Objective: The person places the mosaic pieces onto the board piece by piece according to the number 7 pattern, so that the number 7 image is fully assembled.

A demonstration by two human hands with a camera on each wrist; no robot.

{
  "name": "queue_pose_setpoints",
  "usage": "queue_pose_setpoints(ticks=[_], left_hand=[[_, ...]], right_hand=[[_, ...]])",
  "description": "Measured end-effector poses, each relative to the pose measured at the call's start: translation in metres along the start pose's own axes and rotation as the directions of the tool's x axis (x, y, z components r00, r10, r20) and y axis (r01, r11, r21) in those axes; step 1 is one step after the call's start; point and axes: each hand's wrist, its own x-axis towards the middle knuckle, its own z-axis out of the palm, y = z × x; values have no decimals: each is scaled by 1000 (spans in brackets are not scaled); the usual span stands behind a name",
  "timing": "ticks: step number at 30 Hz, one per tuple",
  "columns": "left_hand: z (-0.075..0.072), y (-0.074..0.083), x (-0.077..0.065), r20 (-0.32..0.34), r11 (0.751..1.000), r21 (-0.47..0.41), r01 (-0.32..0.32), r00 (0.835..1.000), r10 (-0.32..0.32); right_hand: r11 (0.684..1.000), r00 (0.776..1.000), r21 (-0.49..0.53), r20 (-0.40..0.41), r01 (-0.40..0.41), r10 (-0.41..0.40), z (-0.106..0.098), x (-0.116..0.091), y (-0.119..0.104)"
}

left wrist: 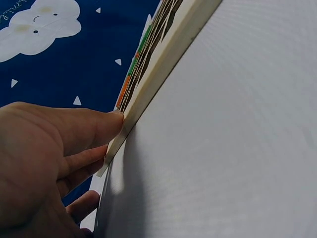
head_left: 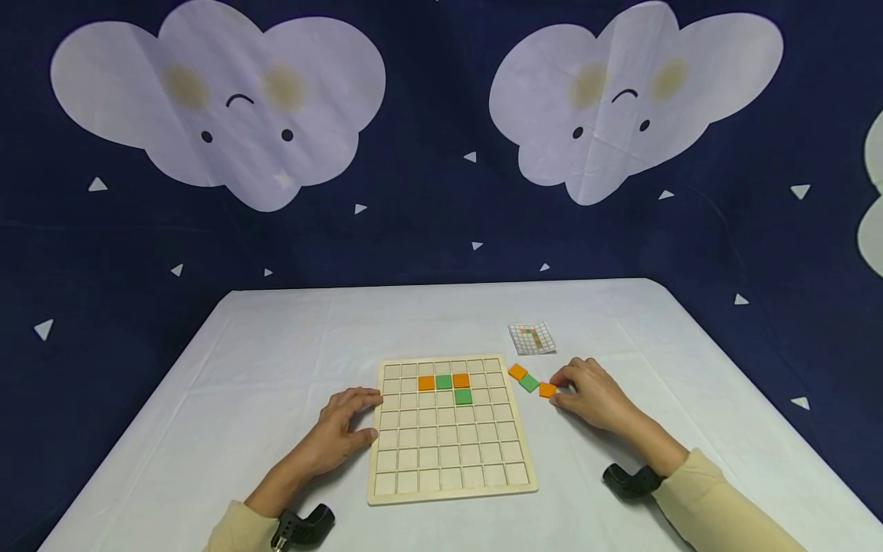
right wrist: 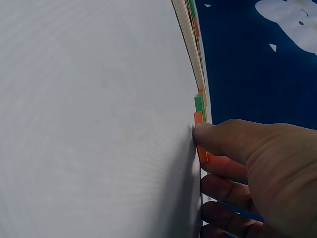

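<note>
A pale wooden grid board (head_left: 428, 438) lies flat on the table. Orange (head_left: 426, 382) and green (head_left: 444, 382) square tiles sit in its upper cells in a row of three, with one more green tile (head_left: 464, 396) below the right end. My left hand (head_left: 338, 429) rests at the board's left edge, thumb and fingertips touching its side. Right of the board, my right hand (head_left: 596, 395) pinches an orange tile (right wrist: 198, 119) between thumb and fingers, low against the table. Beside it lie a loose green tile (head_left: 529, 382) and another orange tile (head_left: 517, 372).
A small printed card (head_left: 532, 339) with a coloured grid pattern lies behind the loose tiles. White cloth covers the table (head_left: 290, 337). A dark blue backdrop (head_left: 428, 245) with clouds hangs behind it. Black cameras (head_left: 631, 481) are strapped to both wrists.
</note>
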Motion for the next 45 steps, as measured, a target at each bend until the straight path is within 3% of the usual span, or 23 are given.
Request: queue_pose_setpoints(ticks=[18, 45], left_hand=[[1, -2, 2, 7, 1000, 12, 18, 1000, -18], [1, -2, 0, 5, 1000, 7, -3, 1000, 3]], right_hand=[[999, 1000, 37, -24, 4, -4, -4, -2, -5], [985, 988, 90, -53, 148, -143, -1, 5, -45]])
